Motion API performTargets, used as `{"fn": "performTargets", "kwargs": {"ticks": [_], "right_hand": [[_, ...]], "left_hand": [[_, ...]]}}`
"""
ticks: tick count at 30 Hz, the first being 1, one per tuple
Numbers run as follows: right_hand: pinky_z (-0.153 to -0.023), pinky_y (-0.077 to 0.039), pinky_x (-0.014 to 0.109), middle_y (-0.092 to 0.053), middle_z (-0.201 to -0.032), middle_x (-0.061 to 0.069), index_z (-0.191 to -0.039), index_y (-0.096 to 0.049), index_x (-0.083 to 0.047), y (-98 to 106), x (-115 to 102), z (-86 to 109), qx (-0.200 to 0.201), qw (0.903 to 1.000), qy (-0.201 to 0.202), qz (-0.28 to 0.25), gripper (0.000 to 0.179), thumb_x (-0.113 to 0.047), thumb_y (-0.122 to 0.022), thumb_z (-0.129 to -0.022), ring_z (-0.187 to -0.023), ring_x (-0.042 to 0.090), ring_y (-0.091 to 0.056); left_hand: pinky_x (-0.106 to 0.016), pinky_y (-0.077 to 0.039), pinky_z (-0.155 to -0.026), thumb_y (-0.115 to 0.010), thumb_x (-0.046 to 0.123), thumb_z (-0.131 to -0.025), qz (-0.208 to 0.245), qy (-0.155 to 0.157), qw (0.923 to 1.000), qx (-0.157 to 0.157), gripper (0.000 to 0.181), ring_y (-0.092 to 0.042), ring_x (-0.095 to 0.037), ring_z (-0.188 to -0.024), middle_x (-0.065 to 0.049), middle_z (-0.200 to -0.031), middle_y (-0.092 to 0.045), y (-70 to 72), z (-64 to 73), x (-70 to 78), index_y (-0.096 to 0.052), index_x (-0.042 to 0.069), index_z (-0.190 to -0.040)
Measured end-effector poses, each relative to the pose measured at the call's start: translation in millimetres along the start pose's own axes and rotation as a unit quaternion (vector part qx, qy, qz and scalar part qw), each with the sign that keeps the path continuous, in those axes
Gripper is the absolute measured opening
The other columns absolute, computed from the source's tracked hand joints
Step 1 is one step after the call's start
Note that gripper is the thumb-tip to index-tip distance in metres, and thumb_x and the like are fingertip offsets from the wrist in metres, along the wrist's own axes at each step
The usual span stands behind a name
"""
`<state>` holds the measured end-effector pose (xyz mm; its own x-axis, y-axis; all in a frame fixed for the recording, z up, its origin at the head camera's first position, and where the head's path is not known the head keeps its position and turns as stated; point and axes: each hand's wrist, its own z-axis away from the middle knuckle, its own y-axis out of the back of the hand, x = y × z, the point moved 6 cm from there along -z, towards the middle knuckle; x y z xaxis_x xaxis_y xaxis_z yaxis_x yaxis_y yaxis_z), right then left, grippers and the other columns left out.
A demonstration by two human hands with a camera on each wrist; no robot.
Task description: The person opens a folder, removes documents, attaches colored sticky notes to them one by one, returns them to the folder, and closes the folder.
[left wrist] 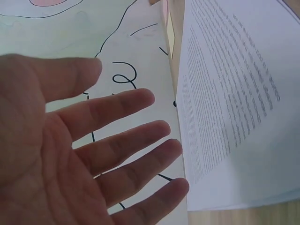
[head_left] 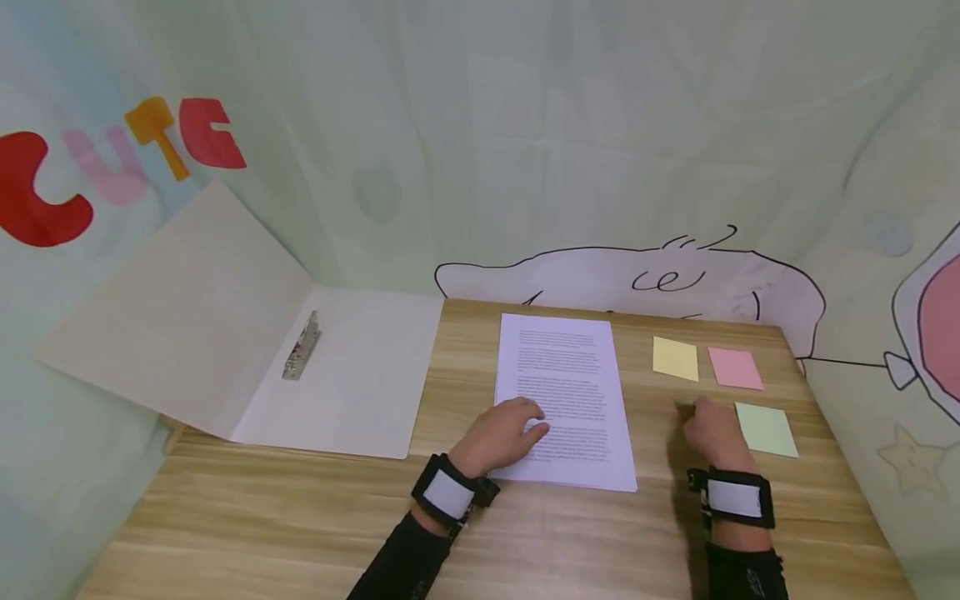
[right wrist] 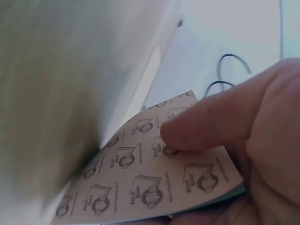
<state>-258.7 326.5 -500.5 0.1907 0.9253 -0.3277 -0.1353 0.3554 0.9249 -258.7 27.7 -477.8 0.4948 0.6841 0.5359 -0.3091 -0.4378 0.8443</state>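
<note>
My left hand [head_left: 498, 433] hovers over the lower left of a stack of printed sheets [head_left: 566, 400], fingers spread and slightly bent. In the left wrist view its fingers [left wrist: 117, 140] hold nothing. My right hand [head_left: 716, 433] is right of the stack, beside a green sticky note pad [head_left: 767, 429]. The right wrist view shows it pinching a sticky note pad [right wrist: 140, 164], thumb on the logo-printed backing, with a bluish-green edge at the bottom. In the head view the hand hides this pad. Yellow [head_left: 675, 358] and pink [head_left: 736, 367] sticky note pads lie just beyond.
On the left, a white folder [head_left: 367, 375] lies open with a metal clip [head_left: 302, 348] near its spine; its cover [head_left: 195, 308] leans up toward the wall. A printed backdrop [head_left: 525, 150] stands along the back of the wooden table [head_left: 300, 517].
</note>
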Motion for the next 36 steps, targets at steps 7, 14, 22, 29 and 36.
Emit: {"fn": "performTargets", "kwargs": {"ticks": [7,14,22,29,36], "right_hand": [[-0.053,-0.039,0.036,-0.056,-0.081,0.022,-0.116,-0.052,0.015,17.9,-34.0,14.2,0.034,0.9983,0.047,-0.012,0.03,0.005,-0.041,-0.09,-0.063,0.026,-0.047],[-0.052,-0.042,0.036,-0.059,-0.073,0.015,-0.11,-0.059,0.01,20.1,-96.9,30.3,0.074,0.988,0.134,-0.025,0.024,-0.002,-0.044,-0.097,-0.06,0.024,-0.052],[-0.079,-0.05,0.048,-0.063,-0.11,0.025,-0.123,-0.057,0.008,5.5,-148.6,38.4,0.074,0.9779,0.185,-0.062,0.03,-0.005,-0.05,-0.097,-0.096,0.035,-0.063],[-0.08,-0.05,0.046,-0.062,-0.114,0.024,-0.126,-0.054,0.01,-8.2,-177.4,48.8,0.099,0.9635,0.245,-0.043,0.034,-0.004,-0.052,-0.095,-0.099,0.035,-0.063],[-0.08,-0.051,0.043,-0.061,-0.119,0.021,-0.127,-0.054,0.006,-15.5,-190.8,52.1,0.116,0.9532,0.277,-0.035,0.037,-0.009,-0.057,-0.093,-0.1,0.031,-0.063]], "left_hand": [[-0.024,-0.046,-0.066,-0.048,0.022,-0.099,0.053,-0.015,0.9985,-0.001,0.026,-0.058,-0.009,-0.077,0.003,-0.088,-0.065,-6.6,-8.6,11.3,-0.07,0.009,-0.098],[-0.026,-0.045,-0.067,-0.043,0.016,-0.1,0.079,-0.025,0.9965,0.011,0.025,-0.056,-0.011,-0.076,0.001,-0.083,-0.061,-10.8,-17.8,21.6,-0.065,0.005,-0.094],[-0.037,-0.031,-0.106,-0.035,0.025,-0.103,0.206,0.029,0.9781,0.01,0.047,-0.04,-0.025,-0.13,-0.017,-0.14,-0.044,-20.5,-19.7,18.7,-0.042,-0.006,-0.138],[-0.039,-0.038,-0.101,-0.03,0.028,-0.105,0.384,0.057,0.9203,0.051,0.049,-0.041,-0.027,-0.129,-0.017,-0.144,-0.039,-23.5,-21.8,12.6,-0.036,-0.004,-0.142],[-0.037,-0.046,-0.092,-0.028,0.023,-0.105,0.553,0.118,0.8202,0.084,0.043,-0.049,-0.029,-0.122,-0.018,-0.13,-0.052,-23.0,-27.9,-0.2,-0.05,-0.006,-0.129]]}}
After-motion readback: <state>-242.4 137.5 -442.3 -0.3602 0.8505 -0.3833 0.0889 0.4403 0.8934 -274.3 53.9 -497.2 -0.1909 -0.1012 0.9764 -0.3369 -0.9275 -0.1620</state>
